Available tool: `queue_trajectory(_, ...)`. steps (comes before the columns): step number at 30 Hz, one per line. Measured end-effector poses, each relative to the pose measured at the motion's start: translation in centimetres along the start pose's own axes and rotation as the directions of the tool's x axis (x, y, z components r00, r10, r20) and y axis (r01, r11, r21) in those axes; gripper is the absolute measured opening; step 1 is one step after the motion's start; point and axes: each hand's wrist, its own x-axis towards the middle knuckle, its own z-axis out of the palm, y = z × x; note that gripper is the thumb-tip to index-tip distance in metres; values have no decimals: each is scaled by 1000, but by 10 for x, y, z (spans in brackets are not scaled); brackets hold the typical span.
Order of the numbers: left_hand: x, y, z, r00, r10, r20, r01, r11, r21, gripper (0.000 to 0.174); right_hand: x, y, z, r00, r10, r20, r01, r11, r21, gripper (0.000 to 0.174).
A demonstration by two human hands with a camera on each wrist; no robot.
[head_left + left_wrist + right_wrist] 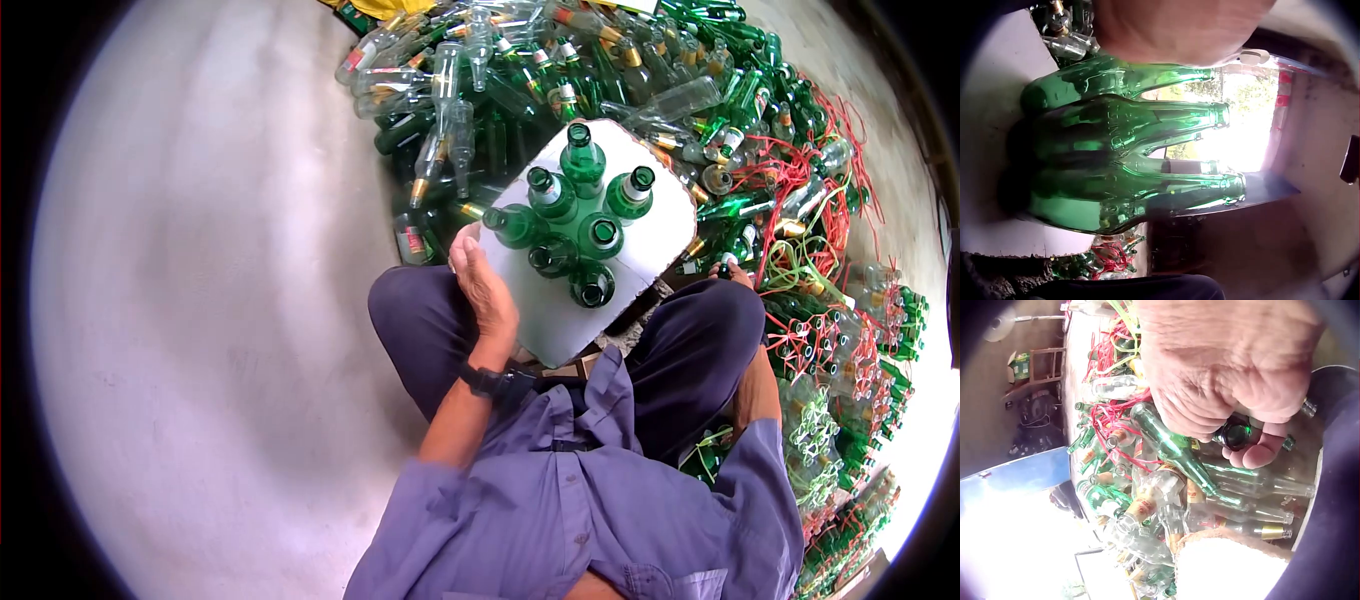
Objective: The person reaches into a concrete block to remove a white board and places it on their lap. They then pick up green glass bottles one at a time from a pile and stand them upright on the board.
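Observation:
Several green bottles stand upright, grouped on a white board between the person's knees. The left hand is beside the leftmost bottle, at the board's left edge, its fingers fairly straight; whether it touches the glass cannot be told. In the left wrist view the hand is next to the row of green bottles. To the right of the board the right hand reaches into the pile; in the right wrist view that hand grips a dark green bottle by its neck.
A large heap of clear and green bottles lies beyond and around the board. Red straps and green straps tangle at the right. Strapped bundles of bottles stand near the right knee. Pale floor extends to the left.

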Motion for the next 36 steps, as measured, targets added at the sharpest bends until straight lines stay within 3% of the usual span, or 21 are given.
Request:
queue_trajectory(2, -1, 6, -7, 987, 129, 93, -145, 969, 199, 50, 5, -4, -8, 997, 28, 72, -30, 999, 26, 27)
queue_trajectory(4, -6, 12, -8, 972, 207, 113, -227, 952, 205, 48, 5, -11, -10, 979, 45, 199, -85, 977, 196, 23)
queue_trajectory(5, -10, 14, -8, 950, 280, 136, -304, 928, 215, 46, 2, -16, -14, 987, 2, 162, -49, 958, 283, 18)
queue_trajectory(6, -15, 21, -7, 951, 280, 134, -303, 929, 211, 46, -2, -20, -13, 987, -1, 162, -45, 959, 279, 18)
queue_trajectory(8, -22, 31, -3, 940, 296, 166, -318, 941, 119, 44, -11, -30, -13, 989, -128, 71, 119, 985, 123, 15)
queue_trajectory(11, -23, 25, -1, 899, 389, 200, -420, 897, 141, 43, -20, -45, -19, 992, -59, 108, 44, 989, 139, 17)
queue_trajectory(12, -24, 24, 0, 900, 387, 200, -416, 899, 134, 43, -18, -51, -24, 995, -1, 97, -12, 991, 132, 19)
queue_trajectory(14, -25, 23, 0, 905, 366, 218, -393, 914, 96, 42, -19, -55, -25, 997, -65, 31, 62, 994, 93, 20)
queue_trajectory(16, -23, 12, -1, 916, 343, 207, -367, 926, 91, 42, -35, -57, -21, 982, 109, 156, -132, 981, 145, 21)
queue_trajectory(17, -22, 9, -2, 926, 320, 200, -343, 935, 89, 42, -47, -53, -12, 982, 108, 155, -130, 981, 142, 21)
queue_trajectory(19, -22, 12, 0, 922, 339, 186, -357, 931, 73, 42, -72, -43, 13, 982, -162, -102, 133, 961, -243, 20)
queue_trajectory(20, -22, 14, 1, 918, 357, 175, -372, 926, 61, 42, -82, -41, 16, 981, -164, -101, 135, 960, -247, 20)
queue_trajectory(22, -19, 16, -1, 933, 323, 158, -336, 940, 65, 42, -101, -37, 21, 975, -217, -57, 169, 879, -446, 21)
queue_trajectory(23, -18, 18, -2, 947, 288, 145, -301, 951, 72, 41, -119, -28, 37, 952, -282, -120, 200, 868, -454, 20)
queue_trajectory(26, -23, 43, 0, 963, 226, 147, -233, 972, 35, 41, -144, -23, 48, 944, -310, -117, 226, 861, -456, 18)
queue_trajectory(30, -17, 34, 2, 981, 138, 140, -132, 990, -45, 41, -171, -28, 55, 952, -306, -16, 233, 756, -612, 17)
queue_trajectory(32, -12, 23, 4, 988, 92, 126, -86, 995, -49, 42, -183, -26, 63, 939, -341, -51, 242, 756, -609, 17)
queue_trajectory(36, -6, 11, 5, 989, 64, 132, -51, 994, -98, 40, -214, -11, 99, 920, -391, -8, 265, 638, -724, 20)
